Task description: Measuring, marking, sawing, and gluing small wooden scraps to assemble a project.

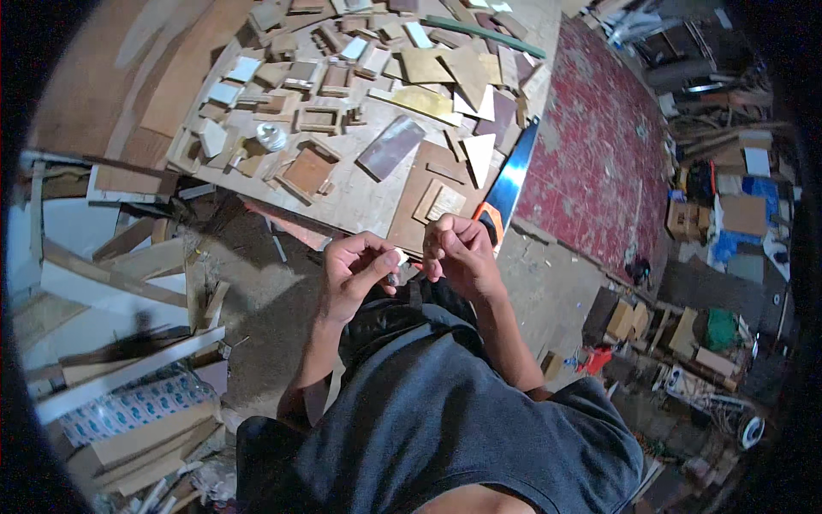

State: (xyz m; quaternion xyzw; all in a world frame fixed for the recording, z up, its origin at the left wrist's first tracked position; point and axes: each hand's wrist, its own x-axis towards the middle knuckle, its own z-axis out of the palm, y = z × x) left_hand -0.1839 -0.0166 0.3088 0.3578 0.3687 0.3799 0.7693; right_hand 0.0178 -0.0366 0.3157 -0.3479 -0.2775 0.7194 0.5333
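Observation:
Low in front of the table edge, my left hand (pixel 364 267) pinches a small pale object (pixel 400 256), too small to name. My right hand (pixel 455 250) is just right of it with fingers curled together; what they hold, if anything, I cannot make out. Behind my right hand, a handsaw (pixel 521 163) with a blue-lit blade and orange-black handle lies along the table's right edge. A small wooden piece with a pale ridged top (pixel 441 202) lies beside the saw on a brown board (pixel 407 223).
The wooden table (pixel 381 201) carries several small boxes (pixel 317 118), offcuts and a white coiled item (pixel 271 137). A worn red surface (pixel 591 137) lies to the right. Scrap wood (pixel 120 283) crowds the left floor; cardboard and clutter (pixel 741 214) line the right side.

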